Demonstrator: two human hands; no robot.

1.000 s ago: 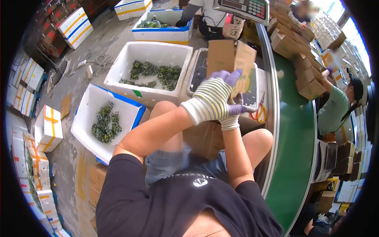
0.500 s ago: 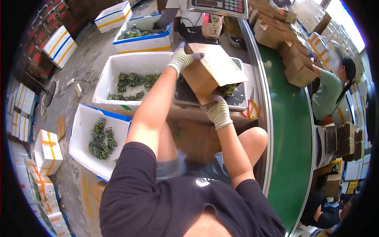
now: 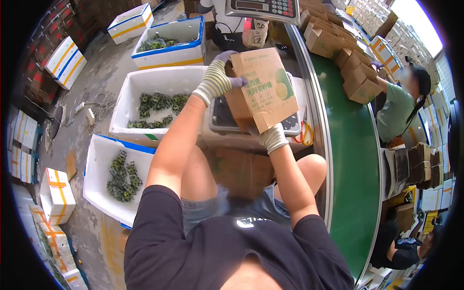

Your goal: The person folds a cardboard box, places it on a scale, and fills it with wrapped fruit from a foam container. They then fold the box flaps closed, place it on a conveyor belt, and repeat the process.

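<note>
A cardboard box [image 3: 267,92] with green print and a picture of a green fruit is held tilted, its printed face towards me. My left hand [image 3: 216,79], in a striped glove, is closed on the box's upper left edge, thumb over the printed face. Gloved the same way, my right hand [image 3: 274,138] grips the lower end, its fingers mostly hidden behind the box. Under the box lies the dark scale platform [image 3: 223,116], partly covered. Left of it stands a white foam box [image 3: 124,99] holding dark green patterned bundles [image 3: 162,104]. What the cardboard box contains is hidden.
A second foam box [image 3: 94,169] and a blue-edged one [image 3: 169,54] hold similar bundles. The scale display [image 3: 263,9] stands ahead. Orange-handled scissors [image 3: 304,134] lie right of the platform. A green conveyor [image 3: 355,183] carries open cartons [image 3: 360,82]; a person [image 3: 398,113] works beyond it.
The cardboard box has turned so its printed face is towards me. Dark green contents seen at its lower right end are now hidden. My right hand has moved slightly down with it.
</note>
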